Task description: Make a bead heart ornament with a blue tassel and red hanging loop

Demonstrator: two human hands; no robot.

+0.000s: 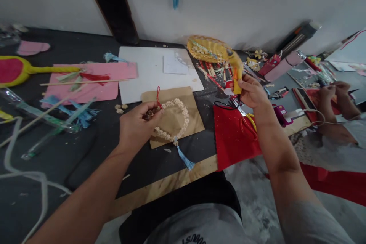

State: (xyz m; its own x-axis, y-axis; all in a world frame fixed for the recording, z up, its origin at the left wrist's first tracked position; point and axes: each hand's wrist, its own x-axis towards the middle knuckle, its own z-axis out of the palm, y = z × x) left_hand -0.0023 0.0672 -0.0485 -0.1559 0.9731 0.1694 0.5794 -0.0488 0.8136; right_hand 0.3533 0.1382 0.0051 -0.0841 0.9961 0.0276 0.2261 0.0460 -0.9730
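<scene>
My left hand (140, 120) is closed on the upper left part of a beaded bracelet (186, 117), with small brown pieces showing between the fingers. Cream-coloured beads form its ring, and a red cord loop rises beside my fingertips. At the ring's lower end hangs a light blue tassel (185, 159). Under the bracelet lies a brown paper square (194, 131). My right hand (251, 90) is raised and wrapped around a yellow glue gun (237, 70) with an orange trigger. Its tip overlaps the yellow woven basket (210, 40) in view, so whether they touch cannot be told.
A white board (137, 68) lies behind the paper; a phone (114, 11) leans on the wall. Red cloth (231, 141) with scissors (251, 121) lies at right. Pink sheets (111, 90), sticks and tassels lie left. Another person's hands (333, 89) work at far right.
</scene>
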